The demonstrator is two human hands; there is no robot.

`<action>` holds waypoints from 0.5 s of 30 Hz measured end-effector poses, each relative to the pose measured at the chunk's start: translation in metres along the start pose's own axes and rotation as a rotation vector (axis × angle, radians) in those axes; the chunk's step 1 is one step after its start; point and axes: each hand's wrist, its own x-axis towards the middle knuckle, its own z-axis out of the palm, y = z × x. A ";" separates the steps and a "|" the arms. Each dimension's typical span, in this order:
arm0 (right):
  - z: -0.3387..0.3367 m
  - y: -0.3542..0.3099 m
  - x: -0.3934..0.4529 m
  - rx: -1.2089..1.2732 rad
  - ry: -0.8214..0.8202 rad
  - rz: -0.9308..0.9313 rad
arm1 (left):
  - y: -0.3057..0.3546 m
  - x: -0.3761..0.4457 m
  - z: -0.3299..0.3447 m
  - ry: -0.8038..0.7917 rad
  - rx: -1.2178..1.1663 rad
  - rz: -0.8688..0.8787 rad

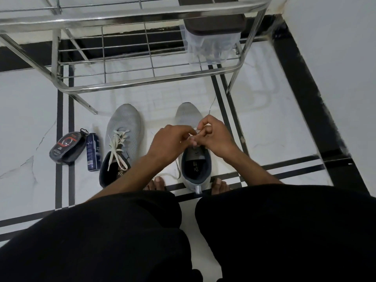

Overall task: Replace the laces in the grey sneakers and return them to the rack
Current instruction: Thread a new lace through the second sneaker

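Both hands, left grip [171,142] and right grip [213,135], pinching the white lace [195,131] over the right sneaker [189,117]: risk of a slipped end, skipped eyelet, uneven tails.

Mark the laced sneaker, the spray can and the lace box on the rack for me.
laced sneaker [127,121]: head view, grey toe mesh.
spray can [93,152]: head view, middle of blue body.
lace box [211,45]: head view, clear front wall under the dark lid.
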 end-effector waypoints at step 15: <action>-0.014 0.057 0.006 -0.301 -0.038 0.146 | -0.007 0.024 0.043 0.110 0.130 -0.118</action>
